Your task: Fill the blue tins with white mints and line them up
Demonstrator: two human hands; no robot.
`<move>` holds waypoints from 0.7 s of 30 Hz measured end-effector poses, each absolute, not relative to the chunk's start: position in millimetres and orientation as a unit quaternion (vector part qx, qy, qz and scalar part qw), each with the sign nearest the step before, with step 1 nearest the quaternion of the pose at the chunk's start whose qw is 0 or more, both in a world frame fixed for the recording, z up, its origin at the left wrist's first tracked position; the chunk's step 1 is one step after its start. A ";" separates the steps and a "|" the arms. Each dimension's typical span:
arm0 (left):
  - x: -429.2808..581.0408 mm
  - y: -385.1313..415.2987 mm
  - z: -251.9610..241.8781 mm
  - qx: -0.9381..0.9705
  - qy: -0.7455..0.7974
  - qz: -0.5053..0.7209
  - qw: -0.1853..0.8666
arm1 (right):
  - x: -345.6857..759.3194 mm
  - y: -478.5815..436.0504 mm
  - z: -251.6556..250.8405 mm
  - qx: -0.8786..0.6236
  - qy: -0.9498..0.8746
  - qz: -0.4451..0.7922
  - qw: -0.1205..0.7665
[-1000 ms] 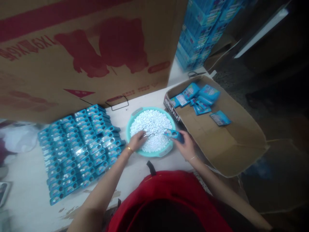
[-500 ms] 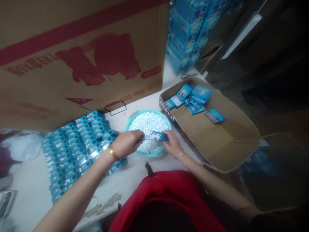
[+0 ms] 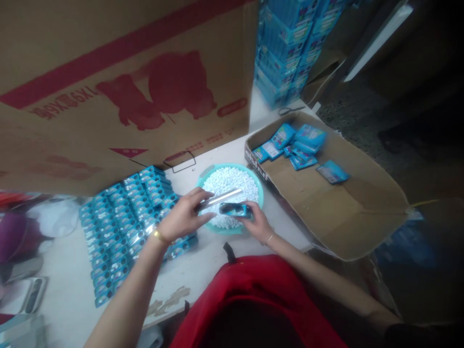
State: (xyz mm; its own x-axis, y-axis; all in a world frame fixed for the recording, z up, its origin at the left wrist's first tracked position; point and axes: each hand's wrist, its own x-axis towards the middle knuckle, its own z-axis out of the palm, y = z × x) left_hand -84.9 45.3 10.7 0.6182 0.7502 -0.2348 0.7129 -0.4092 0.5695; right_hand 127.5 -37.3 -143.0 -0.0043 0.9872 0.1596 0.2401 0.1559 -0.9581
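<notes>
My left hand (image 3: 183,217) is closed at the fingertips on a long, flat silvery strip (image 3: 226,195), its exact kind unclear. The strip slants over a teal basin (image 3: 261,188) heaped with small white pellets (image 3: 226,179). In my right hand (image 3: 258,224) is a small blue carton (image 3: 245,210), held low over the near side of the basin. A dark opening shows along the carton's upper side, with something pale inside. To the left stand tight rows of similar blue cartons (image 3: 119,212), some with white bits showing.
A large brown cardboard box (image 3: 203,135) walls off the back left. At right, an open cardboard tray (image 3: 340,212) holds several flat blue cartons (image 3: 308,140). Stacked blue packs (image 3: 282,53) rise behind, near scissors (image 3: 290,110). A pale device (image 3: 31,295) lies far left.
My left hand has drawn back slightly left and its fingers have opened out along the strip, which now shows plainly. The carton has turned so its dark opening faces me. The view has shifted slightly.
</notes>
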 end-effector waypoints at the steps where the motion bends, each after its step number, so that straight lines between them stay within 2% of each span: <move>1: -87.5 41.9 -6.6 0.822 0.439 0.068 0.356 | 124.4 -38.6 -143.0 -0.513 -0.588 0.398 0.482; 4: -84.6 28.3 -50.0 0.798 0.432 0.120 0.403 | 114.6 -40.3 -142.8 -0.499 -0.591 0.425 0.470; 7: -83.8 28.4 -66.4 0.807 0.415 0.124 0.400 | 110.8 -30.9 -144.3 -0.489 -0.609 0.455 0.428; 10: -105.2 55.6 -66.9 0.807 0.447 0.154 0.355 | 119.9 -3.3 -152.3 -0.521 -0.636 0.401 0.403; 14: -168.5 120.7 -84.3 0.779 0.549 0.199 0.230 | 145.5 44.1 -176.6 -0.622 -0.632 0.291 0.359; 17: -220.3 168.5 -117.9 0.747 0.626 0.151 0.166 | 161.4 66.9 -195.2 -0.680 -0.608 0.306 0.274; 21: -264.6 201.8 -167.9 0.706 0.685 0.070 0.163 | 170.6 80.9 -204.8 -0.708 -0.586 0.340 0.200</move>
State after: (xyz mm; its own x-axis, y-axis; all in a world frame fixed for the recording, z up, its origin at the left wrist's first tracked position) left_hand -264.6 201.8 -167.9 0.0510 0.9909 -0.1243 0.9451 -0.0076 0.3267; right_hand 170.6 80.9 -204.8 0.0830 0.9654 -0.2470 0.6938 -0.2339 -0.6811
